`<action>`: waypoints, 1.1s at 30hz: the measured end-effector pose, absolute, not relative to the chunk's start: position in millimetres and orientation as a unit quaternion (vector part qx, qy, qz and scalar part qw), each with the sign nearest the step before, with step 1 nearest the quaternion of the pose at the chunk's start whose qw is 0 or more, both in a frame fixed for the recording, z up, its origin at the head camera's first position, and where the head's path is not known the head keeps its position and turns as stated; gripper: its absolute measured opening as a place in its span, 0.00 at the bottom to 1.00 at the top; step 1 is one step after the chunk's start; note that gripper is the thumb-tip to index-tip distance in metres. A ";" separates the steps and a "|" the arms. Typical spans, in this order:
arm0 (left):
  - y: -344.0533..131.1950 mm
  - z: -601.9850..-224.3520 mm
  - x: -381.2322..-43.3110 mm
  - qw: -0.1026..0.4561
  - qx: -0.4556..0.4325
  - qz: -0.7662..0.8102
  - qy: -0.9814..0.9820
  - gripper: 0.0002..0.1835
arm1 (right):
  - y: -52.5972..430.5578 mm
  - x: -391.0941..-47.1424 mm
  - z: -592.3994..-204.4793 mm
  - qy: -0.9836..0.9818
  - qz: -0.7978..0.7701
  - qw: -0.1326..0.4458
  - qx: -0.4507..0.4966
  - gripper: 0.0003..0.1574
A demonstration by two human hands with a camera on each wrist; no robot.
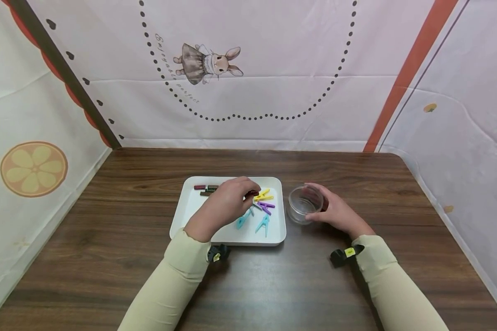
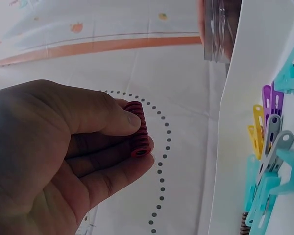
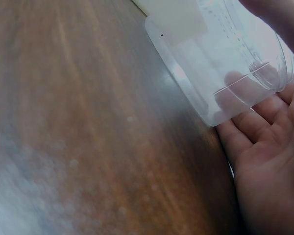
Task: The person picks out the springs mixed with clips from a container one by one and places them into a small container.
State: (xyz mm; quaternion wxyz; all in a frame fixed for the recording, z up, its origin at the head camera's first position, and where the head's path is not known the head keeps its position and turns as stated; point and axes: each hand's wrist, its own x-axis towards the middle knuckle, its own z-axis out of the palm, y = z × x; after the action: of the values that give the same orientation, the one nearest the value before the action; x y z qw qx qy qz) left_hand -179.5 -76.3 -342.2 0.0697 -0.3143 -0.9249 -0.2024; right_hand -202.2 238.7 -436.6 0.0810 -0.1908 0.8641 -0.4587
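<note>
Between thumb and fingers, my left hand (image 1: 228, 202) pinches a dark red coil spring (image 2: 140, 129), held over the right part of the white tray (image 1: 178, 220). My right hand (image 1: 335, 209) grips a clear plastic jar (image 1: 300, 209) from its right side, the thumb at the near wall and the fingers behind. The jar stands upright on the table beside the tray, its mouth facing up, and I see nothing inside it. In the right wrist view, fingers show through the jar's wall (image 3: 201, 63).
Several springs (image 1: 209, 193) lie at the tray's back left. Yellow (image 1: 265, 196), purple (image 1: 266, 207), grey and turquoise clothespins (image 1: 263, 224) are spread over its right part. The brown wooden table (image 1: 269, 285) ends at a printed cloth backdrop (image 1: 273, 96).
</note>
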 end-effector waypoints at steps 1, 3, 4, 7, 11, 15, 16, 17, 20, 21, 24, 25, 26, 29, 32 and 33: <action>-75.5 -342.0 -179.4 0.071 -0.315 -0.203 -0.924 0.08 | 238.7 -202.3 -436.6 0.864 -0.460 0.082 -0.190 0.56; -73.9 -341.3 -178.8 0.074 -0.316 -0.203 -0.924 0.08 | 238.5 -202.5 -436.3 0.863 -0.460 0.083 -0.190 0.56; -72.8 -341.0 -178.6 0.074 -0.316 -0.203 -0.924 0.08 | 238.4 -202.3 -436.2 0.863 -0.460 0.083 -0.192 0.56; -69.1 -340.5 -178.6 0.072 -0.318 -0.204 -0.923 0.08 | 238.2 -201.5 -435.5 0.862 -0.460 0.081 -0.194 0.55; -63.4 -340.2 -180.0 0.070 -0.327 -0.204 -0.920 0.08 | 238.1 -200.6 -433.7 0.862 -0.462 0.083 -0.191 0.55; -58.8 -339.3 -181.3 0.076 -0.340 -0.208 -0.914 0.07 | 238.2 -201.5 -433.7 0.858 -0.469 0.087 -0.190 0.55; -57.6 -338.8 -181.5 0.076 -0.342 -0.207 -0.913 0.07 | 238.3 -201.8 -434.1 0.857 -0.470 0.088 -0.191 0.55; -56.6 -338.7 -182.1 0.076 -0.344 -0.207 -0.913 0.08 | 238.1 -202.0 -434.2 0.857 -0.470 0.087 -0.191 0.55; -53.1 -337.9 -182.8 0.073 -0.346 -0.207 -0.912 0.09 | 237.5 -202.3 -434.9 0.859 -0.469 0.086 -0.187 0.55; -51.9 -337.6 -183.0 0.071 -0.345 -0.207 -0.913 0.09 | 237.5 -202.3 -435.1 0.860 -0.467 0.084 -0.187 0.55; -48.6 -337.0 -183.8 0.070 -0.347 -0.213 -0.911 0.09 | 237.1 -202.7 -435.2 0.861 -0.466 0.082 -0.186 0.56; -47.4 -336.9 -184.3 0.070 -0.349 -0.215 -0.910 0.09 | 237.1 -202.8 -435.3 0.859 -0.468 0.082 -0.188 0.56; -46.4 -336.7 -184.7 0.069 -0.351 -0.217 -0.908 0.09 | 237.2 -203.0 -435.3 0.858 -0.470 0.083 -0.190 0.55; -43.0 -337.0 -186.4 0.069 -0.355 -0.219 -0.906 0.09 | 237.7 -203.4 -435.5 0.856 -0.474 0.083 -0.191 0.55; -39.6 -337.5 -187.8 0.068 -0.359 -0.217 -0.905 0.09 | 238.5 -203.6 -436.6 0.855 -0.475 0.083 -0.191 0.55; -38.4 -337.7 -188.1 0.067 -0.360 -0.217 -0.905 0.08 | 238.7 -203.7 -437.1 0.855 -0.475 0.084 -0.190 0.55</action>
State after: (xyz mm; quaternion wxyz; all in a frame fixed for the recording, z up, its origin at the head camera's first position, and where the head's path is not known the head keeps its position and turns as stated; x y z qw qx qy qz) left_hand -188.1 -38.4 -337.7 0.0668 -0.3597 -0.9051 -0.2168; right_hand -203.7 238.7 -437.1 0.0838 -0.1896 0.8554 -0.4746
